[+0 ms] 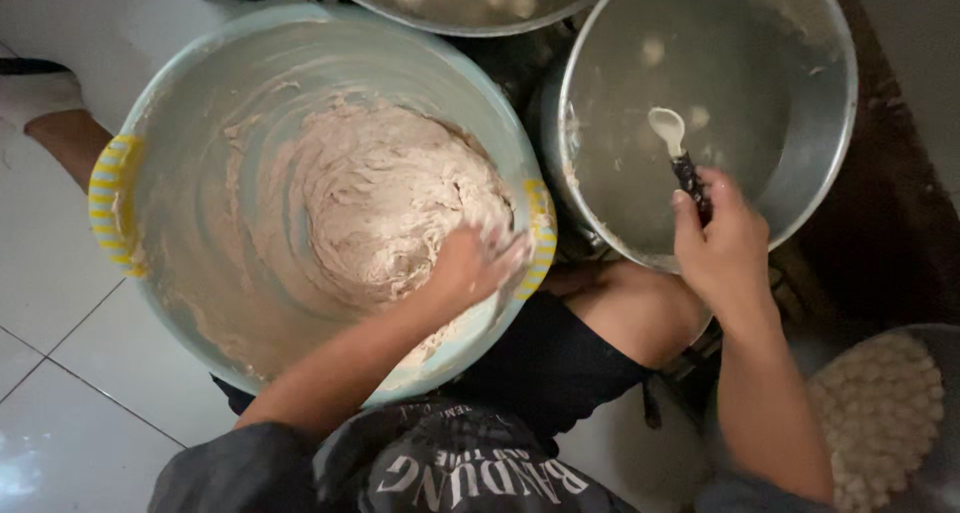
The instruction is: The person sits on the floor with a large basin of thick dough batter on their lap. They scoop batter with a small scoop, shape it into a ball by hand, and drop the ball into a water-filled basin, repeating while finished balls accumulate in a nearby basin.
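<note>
Crowding the tiled floor point(60, 303), the dough basin point(200, 93) and metal pot point(820, 103) nearly touch. Left hand point(470, 265) curls into pale dough point(385, 208) by the basin's near rim; right hand point(722, 245) grips a spoon point(672, 138) over the pot.

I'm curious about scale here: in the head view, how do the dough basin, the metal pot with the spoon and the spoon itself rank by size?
1. Dough basin, which looks largest.
2. Metal pot, somewhat smaller, though its top is cut off.
3. Spoon in the right hand, far the smallest.
</note>
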Available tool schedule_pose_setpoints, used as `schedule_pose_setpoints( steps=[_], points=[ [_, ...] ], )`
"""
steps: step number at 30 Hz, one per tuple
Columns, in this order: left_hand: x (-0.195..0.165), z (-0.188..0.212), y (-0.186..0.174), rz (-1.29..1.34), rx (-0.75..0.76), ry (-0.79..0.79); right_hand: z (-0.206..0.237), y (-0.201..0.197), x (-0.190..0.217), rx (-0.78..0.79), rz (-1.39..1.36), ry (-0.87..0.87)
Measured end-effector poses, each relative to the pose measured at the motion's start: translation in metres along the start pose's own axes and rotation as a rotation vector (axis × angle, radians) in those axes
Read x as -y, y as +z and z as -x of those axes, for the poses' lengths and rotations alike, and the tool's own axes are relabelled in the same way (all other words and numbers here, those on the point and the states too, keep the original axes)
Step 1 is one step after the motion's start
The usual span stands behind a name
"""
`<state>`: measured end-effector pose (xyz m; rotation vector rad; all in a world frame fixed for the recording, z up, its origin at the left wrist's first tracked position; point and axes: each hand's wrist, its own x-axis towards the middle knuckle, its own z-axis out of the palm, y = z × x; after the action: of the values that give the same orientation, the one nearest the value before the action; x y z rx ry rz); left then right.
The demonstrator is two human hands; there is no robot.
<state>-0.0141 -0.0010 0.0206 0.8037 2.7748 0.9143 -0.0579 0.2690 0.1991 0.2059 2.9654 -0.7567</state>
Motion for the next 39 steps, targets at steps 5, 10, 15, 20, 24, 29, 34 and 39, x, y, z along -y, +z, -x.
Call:
schedule_pose_setpoints(
  steps=[5,10,15,20,24,29,34,39],
  points=[
    [-0.021,-0.038,-0.034,0.406,-0.348,-0.15,0.028,0.003,0.011,0.374,-0.401,0.233],
    [-0.03,-0.04,-0.04,0.477,-0.298,-0.272,0.044,0.014,0.028,0.422,-0.245,-0.028],
    [-0.023,-0.045,-0.031,0.387,-0.163,-0.304,0.049,0.03,0.048,0.33,-0.195,-0.313],
    [-0.009,-0.04,-0.019,0.183,-0.091,-0.395,0.036,0.02,0.035,0.578,-0.439,0.104],
    [-0.001,-0.029,-0.002,0.103,-0.229,-0.492,0.027,0.003,0.023,0.364,-0.177,0.082],
    [-0.002,-0.024,0.012,0.391,-0.324,-0.378,0.005,0.0,0.019,0.282,0.06,0.072],
    [-0.015,-0.028,0.006,0.329,-0.45,-0.35,0.017,0.001,0.016,0.253,-0.147,0.086],
    [-0.028,-0.03,-0.002,0.394,-0.367,-0.235,0.048,0.015,0.031,0.304,-0.174,-0.315]
  ],
)
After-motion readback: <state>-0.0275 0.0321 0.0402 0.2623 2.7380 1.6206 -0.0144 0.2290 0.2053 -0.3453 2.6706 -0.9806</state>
